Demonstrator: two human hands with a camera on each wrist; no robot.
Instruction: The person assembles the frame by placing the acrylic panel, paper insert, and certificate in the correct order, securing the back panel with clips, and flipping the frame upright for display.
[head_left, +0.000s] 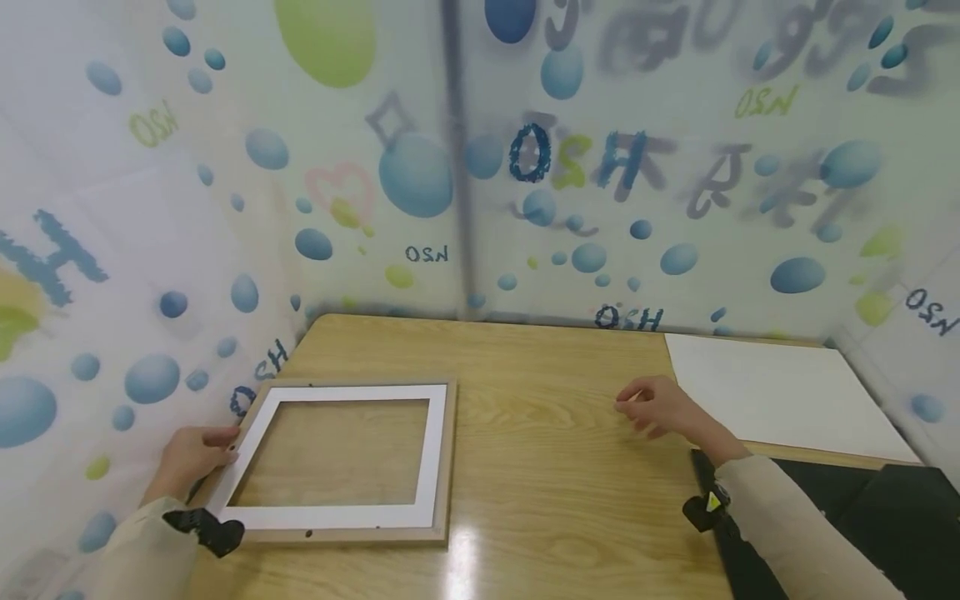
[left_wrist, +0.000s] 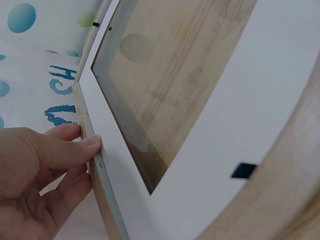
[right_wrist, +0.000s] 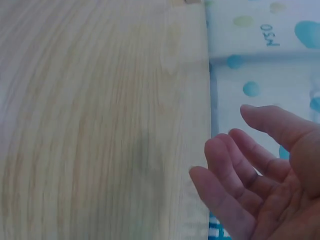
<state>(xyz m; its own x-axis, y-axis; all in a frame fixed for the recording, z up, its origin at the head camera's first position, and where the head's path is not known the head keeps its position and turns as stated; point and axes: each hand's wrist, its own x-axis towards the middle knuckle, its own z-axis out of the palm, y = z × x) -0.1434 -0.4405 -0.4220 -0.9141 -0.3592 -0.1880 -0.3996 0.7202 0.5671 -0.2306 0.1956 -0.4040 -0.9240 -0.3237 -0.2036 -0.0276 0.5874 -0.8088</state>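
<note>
Left hand (head_left: 193,457) is gripping the left edge of the rectangular light-wood picture frame with white mat (head_left: 341,461), thumb and fingers (left_wrist: 75,150) pinching its rim; the frame is lying flat on the left part of the wood-grain counter (head_left: 540,433). Right hand (head_left: 663,407) is hovering over the bare counter, fingers loosely curled, holding nothing. A white rectangular sheet (head_left: 780,392) is lying at the counter's far right corner.

Your left hand (head_left: 191,457) holds a picture frame (head_left: 447,467) of pale, matt wood with a smooth white paper mat (head_left: 431,454) and a clear, faintly reflective pane (head_left: 337,450). It lies on a wood-grain table (head_left: 555,467) with a glossy, light-catching finish. Near your right hand (head_left: 663,407) sits a matt white board (head_left: 780,392).
</note>
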